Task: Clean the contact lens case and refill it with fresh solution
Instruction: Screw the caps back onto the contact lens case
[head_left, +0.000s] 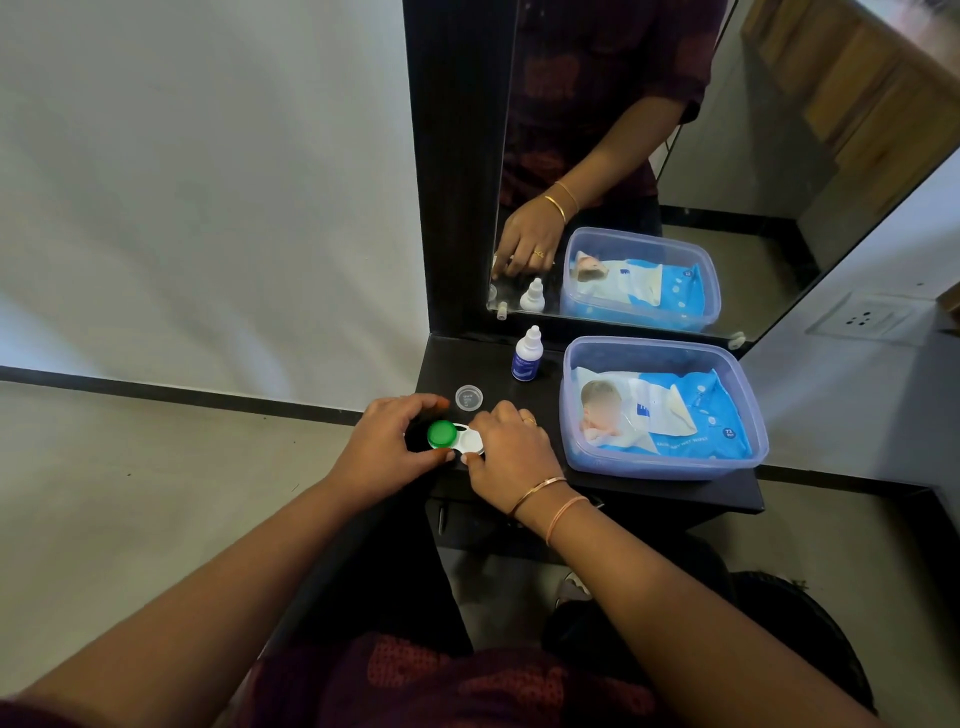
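Note:
The contact lens case (457, 439) lies on the dark shelf (649, 491) near its left front corner. Its left well carries a green cap (442, 434); its right well shows white. My left hand (389, 447) curls around the green-capped side, thumb and fingers against the case. My right hand (511, 452) grips the white side, fingertips on the white cap. Just behind the case, a small clear round cap (469, 398) rests on the shelf. Further back, near the mirror, stands a small white solution bottle (527, 356) with a blue label.
A clear bluish plastic tub (748, 415) with a blue pack of wet wipes (675, 415) fills the shelf's right half. A mirror (649, 130) rises behind the shelf, a white wall to the left. The shelf's front edge runs just below my wrists.

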